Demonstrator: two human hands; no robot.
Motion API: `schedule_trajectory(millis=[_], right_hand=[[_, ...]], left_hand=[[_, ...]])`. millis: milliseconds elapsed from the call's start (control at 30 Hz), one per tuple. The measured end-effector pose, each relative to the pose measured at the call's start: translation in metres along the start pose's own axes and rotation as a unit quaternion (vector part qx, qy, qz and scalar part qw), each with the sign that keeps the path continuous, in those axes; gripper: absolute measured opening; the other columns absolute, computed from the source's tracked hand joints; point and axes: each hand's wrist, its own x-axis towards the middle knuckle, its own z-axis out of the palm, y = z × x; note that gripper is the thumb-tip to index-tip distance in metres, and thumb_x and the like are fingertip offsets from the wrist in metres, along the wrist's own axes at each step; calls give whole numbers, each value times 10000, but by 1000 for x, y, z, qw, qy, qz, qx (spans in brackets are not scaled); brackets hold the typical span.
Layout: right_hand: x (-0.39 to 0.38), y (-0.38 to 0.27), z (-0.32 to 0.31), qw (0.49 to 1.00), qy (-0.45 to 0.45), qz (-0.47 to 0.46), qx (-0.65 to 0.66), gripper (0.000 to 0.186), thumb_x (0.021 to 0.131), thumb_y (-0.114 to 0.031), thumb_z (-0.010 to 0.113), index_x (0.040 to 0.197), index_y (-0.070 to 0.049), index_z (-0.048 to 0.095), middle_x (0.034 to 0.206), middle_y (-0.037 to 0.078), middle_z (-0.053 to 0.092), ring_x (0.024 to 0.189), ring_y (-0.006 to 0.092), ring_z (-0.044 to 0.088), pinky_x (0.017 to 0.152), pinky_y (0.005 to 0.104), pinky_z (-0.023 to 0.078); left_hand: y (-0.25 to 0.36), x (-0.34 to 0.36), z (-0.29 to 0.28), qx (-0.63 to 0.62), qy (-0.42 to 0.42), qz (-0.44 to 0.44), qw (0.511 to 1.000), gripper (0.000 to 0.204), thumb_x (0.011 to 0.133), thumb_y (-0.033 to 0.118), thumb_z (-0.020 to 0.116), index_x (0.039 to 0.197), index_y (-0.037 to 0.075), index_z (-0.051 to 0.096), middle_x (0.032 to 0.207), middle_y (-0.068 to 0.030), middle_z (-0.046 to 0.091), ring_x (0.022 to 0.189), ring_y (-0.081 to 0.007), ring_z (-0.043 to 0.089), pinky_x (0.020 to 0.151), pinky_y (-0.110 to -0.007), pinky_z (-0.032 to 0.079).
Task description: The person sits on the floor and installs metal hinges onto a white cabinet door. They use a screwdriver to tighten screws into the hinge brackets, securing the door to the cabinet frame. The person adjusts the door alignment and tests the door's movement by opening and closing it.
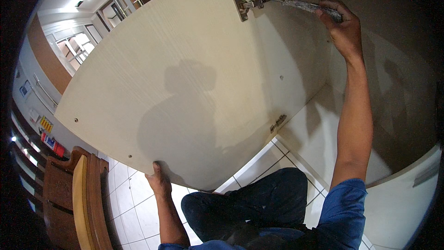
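A large cream cabinet door (199, 41) stands swung out, its inner face toward me. My left hand (159, 180) grips its lower edge, thumb on the face and the other fingers hidden behind. At the upper right, my right hand (341, 25) is closed around a screwdriver (303, 5) whose handle looks wrapped in clear, crinkled material. The screwdriver's tip meets the upper metal hinge (249, 3), which joins the door to the cabinet's side wall (286, 46). A lower hinge (278, 123) sits near the door's bottom corner.
The cabinet interior (393, 88) opens on the right, with another pale door or panel (407, 208) below it. White floor tiles (134, 203) lie under my bent legs. A carved wooden bench (88, 199) stands at left; a red fire extinguisher (53, 144) is beyond it.
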Motion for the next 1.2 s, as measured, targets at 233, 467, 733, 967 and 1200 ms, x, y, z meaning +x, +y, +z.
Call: schedule_trajectory(millis=[233, 467, 733, 967, 1200], right_hand=[[17, -6, -7, 993, -13, -116, -14, 319, 804, -257, 714, 1051, -63, 664, 961, 103, 668, 856, 222, 631, 807, 339, 491], [38, -17, -18, 979, -93, 104, -151, 411, 867, -381, 645, 1145, -81, 608, 998, 85, 635, 948, 189, 598, 840, 325, 464], [29, -24, -12, 996, -49, -67, -19, 378, 854, -381, 632, 1000, -33, 660, 901, 152, 661, 868, 257, 634, 828, 362, 483], [25, -23, 0, 985, 86, -144, -49, 424, 875, -452, 611, 1048, -67, 656, 819, 66, 626, 747, 152, 574, 702, 289, 457], [37, -20, -7, 995, 7, -14, -98, 405, 888, -434, 594, 1108, -97, 633, 781, 34, 591, 690, 142, 536, 658, 297, 440]], left_hand=[[4, 0, 4, 2, 9, 17, 1000, 921, 682, 589, 751, 1186, -86, 377, 1060, -166, 477, 996, -260, 479, 862, -406, 400], [14, -7, 13, 3, 1, 22, 1000, 795, 709, 580, 735, 1087, -59, 451, 901, -84, 481, 857, -195, 471, 755, -359, 414], [4, 0, 2, 6, 12, 22, 1000, 940, 686, 635, 721, 1165, -108, 404, 1059, -162, 500, 991, -264, 479, 869, -393, 394], [13, -5, 10, 21, 24, -16, 999, 1072, 636, 656, 744, 1240, -127, 331, 1168, -249, 441, 1111, -340, 438, 954, -482, 350], [6, -1, 3, 17, -6, -4, 1000, 1008, 682, 627, 728, 1240, -117, 338, 1174, -242, 438, 1096, -327, 439, 937, -480, 355]])
